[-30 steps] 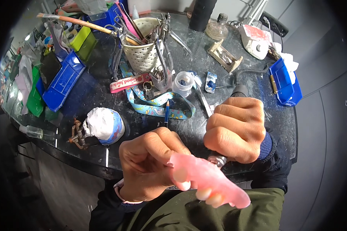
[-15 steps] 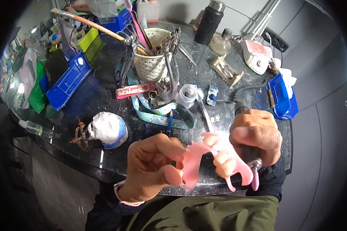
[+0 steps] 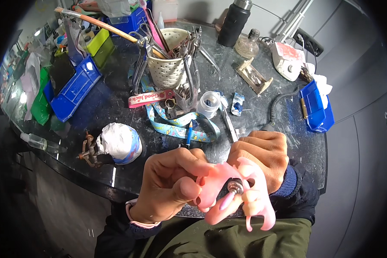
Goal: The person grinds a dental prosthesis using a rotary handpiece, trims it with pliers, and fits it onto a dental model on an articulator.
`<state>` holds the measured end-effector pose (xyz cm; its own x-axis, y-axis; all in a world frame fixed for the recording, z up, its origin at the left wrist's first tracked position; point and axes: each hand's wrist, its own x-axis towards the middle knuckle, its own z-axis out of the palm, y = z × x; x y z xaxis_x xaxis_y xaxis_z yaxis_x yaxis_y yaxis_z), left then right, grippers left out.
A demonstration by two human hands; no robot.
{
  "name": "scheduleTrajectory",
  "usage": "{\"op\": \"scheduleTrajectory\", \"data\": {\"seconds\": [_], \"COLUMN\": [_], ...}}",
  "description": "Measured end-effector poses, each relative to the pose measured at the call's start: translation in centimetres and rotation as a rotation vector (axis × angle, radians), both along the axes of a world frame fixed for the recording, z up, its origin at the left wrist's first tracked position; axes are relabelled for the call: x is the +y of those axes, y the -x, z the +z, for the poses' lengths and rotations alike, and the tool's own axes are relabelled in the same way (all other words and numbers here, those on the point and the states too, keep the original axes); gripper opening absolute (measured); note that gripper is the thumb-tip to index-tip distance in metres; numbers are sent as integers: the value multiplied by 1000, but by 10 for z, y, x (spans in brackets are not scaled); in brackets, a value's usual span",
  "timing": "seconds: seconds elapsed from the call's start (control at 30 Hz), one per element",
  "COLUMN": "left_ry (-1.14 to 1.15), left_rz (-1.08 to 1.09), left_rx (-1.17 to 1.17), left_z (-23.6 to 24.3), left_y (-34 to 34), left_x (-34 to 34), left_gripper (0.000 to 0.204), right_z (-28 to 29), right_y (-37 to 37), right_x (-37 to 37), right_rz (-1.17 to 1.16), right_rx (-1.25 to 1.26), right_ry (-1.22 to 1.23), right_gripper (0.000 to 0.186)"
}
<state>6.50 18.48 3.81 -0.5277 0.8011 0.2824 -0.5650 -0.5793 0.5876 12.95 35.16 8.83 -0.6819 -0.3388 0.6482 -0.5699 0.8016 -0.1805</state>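
Observation:
My left hand [image 3: 170,180] pinches a curved pink plastic plate [image 3: 249,198], held low in front of me over the near edge of the table. My right hand [image 3: 264,157] is closed around a rotary handpiece [image 3: 235,187] whose metal chuck and pink pointed bur [image 3: 226,201] touch the inner side of the pink plate. The handpiece's black cable [image 3: 279,103] runs from behind my right hand up across the table. Both hands are close together, almost touching.
On the dark table [image 3: 116,172] stand a white basket of pliers and tools [image 3: 170,64], blue bins [image 3: 75,88] at left and a blue bin [image 3: 316,105] at right, a white plaster lump [image 3: 118,142], a patterned lanyard [image 3: 176,129], a small clear jar [image 3: 209,103], a black flask [image 3: 233,23].
The pink plate has been turned in my left hand from lying flat to facing me. My right hand has brought the handpiece's bur onto it.

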Motion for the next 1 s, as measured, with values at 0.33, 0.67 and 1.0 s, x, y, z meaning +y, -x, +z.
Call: {"op": "scheduleTrajectory", "data": {"seconds": [0.33, 0.67, 1.0], "left_ry": [43, 151, 0], "left_rz": [122, 223, 177], "left_rx": [-38, 71, -6], "left_z": [3, 9, -3], "left_y": [0, 0, 0], "left_x": [-1, 3, 3], "left_gripper": [31, 31, 30], "right_z": [3, -3, 1], "right_y": [-5, -4, -5], "right_x": [-6, -8, -8], "right_rz": [-169, -238, -177], "right_rx": [-10, 111, 97], "right_ry": [-85, -126, -137], "right_gripper": [37, 19, 37]}}
